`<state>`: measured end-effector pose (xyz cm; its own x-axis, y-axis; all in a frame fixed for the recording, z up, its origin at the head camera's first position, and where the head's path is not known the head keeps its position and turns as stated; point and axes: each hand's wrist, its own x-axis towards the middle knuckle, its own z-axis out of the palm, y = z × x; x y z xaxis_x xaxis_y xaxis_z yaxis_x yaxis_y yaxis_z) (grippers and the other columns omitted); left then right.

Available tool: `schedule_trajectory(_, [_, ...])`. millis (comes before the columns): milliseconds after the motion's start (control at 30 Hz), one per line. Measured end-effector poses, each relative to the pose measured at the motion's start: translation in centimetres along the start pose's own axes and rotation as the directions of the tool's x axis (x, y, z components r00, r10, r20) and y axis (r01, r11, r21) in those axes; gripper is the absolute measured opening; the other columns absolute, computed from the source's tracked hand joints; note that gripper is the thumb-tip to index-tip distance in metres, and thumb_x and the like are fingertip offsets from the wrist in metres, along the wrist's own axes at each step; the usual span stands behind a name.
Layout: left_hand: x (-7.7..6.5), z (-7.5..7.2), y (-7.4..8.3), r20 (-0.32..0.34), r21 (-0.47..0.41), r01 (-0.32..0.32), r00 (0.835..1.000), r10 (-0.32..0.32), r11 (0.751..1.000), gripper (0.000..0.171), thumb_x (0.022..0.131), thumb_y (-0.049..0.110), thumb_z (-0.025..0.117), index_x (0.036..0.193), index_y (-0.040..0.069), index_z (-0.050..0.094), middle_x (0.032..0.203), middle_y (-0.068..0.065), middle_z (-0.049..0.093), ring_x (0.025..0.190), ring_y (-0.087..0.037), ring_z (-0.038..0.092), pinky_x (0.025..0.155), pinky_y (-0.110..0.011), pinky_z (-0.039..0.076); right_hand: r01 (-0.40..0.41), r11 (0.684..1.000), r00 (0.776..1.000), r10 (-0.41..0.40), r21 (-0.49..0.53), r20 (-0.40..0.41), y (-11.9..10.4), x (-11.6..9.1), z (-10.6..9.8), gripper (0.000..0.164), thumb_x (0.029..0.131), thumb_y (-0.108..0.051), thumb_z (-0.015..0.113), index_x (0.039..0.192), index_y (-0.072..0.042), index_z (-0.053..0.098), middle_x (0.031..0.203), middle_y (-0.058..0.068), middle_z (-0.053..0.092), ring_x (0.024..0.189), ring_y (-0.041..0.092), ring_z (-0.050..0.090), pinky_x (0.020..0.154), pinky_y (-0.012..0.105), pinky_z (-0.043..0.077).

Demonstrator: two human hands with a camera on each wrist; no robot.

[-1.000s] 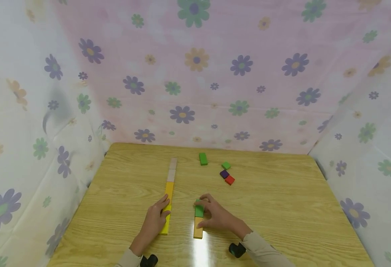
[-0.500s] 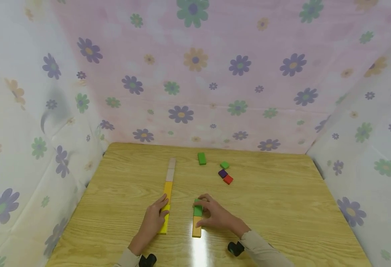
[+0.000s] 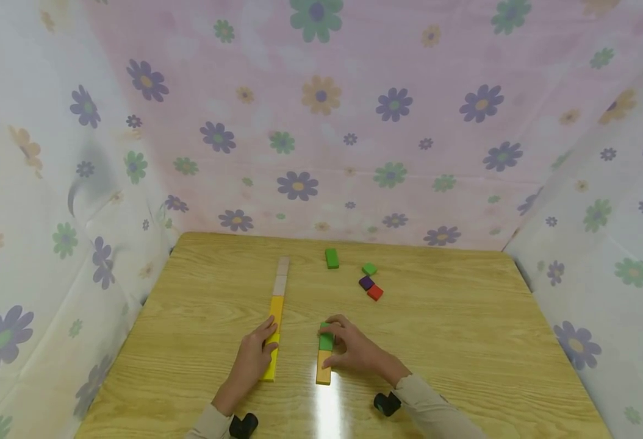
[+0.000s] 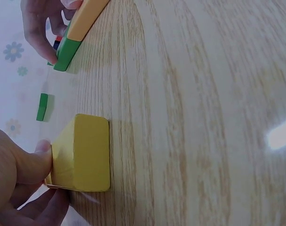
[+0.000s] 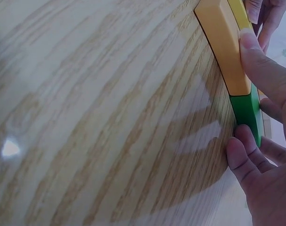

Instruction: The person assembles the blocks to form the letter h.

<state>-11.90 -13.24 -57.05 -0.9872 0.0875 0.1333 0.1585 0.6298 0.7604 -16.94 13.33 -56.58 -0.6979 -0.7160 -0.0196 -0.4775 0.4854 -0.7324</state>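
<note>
My left hand holds a yellow block between thumb and fingers in the left wrist view. That block forms the near end of a straight row, followed by an amber block and two pale wooden blocks. To the right, a green block lies end to end with a light orange block. Over this pair is my right hand, its fingers curled round the green block's far end and side. Its thumb touches the orange block.
Farther back on the wooden table lie a green rectangular block, a small green block, a dark purple block and a red block. Flowered cloth encloses the table's back and sides.
The green and orange pair has shifted very slightly away from me with my right hand. My left hand keeps its place on the yellow block.
</note>
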Motion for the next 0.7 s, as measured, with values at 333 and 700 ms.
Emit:
schedule_trajectory(333, [0.25,-0.10,0.04,0.012,-0.009,0.014,1.000,-0.013,1.000,0.045,0.083,-0.005,0.067,0.127,-0.010,0.054,0.140,-0.018,0.045,0.124,-0.035,0.046,0.090,-0.039,0.049,0.001,1.000,1.000,-0.001,0.014,0.011,0.11,0.18,-0.25,0.069,0.079,-0.040,0.073,0.136,-0.010,0.048,0.143,0.013,0.032,0.094,0.015,0.051,0.081,0.025,0.049])
schedule_trajectory(700, [0.05,0.04,-0.12,-0.003,-0.009,0.010,1.000,-0.010,1.000,0.046,0.082,-0.007,0.067,0.127,-0.010,0.054,0.140,-0.017,0.046,0.124,-0.034,0.047,0.091,-0.039,0.049,0.007,1.000,1.000,-0.007,-0.019,0.002,0.15,0.14,-0.03,0.068,0.078,-0.041,0.075,0.134,-0.010,0.050,0.142,0.013,0.033,0.092,0.014,0.049,0.080,0.023,0.048])
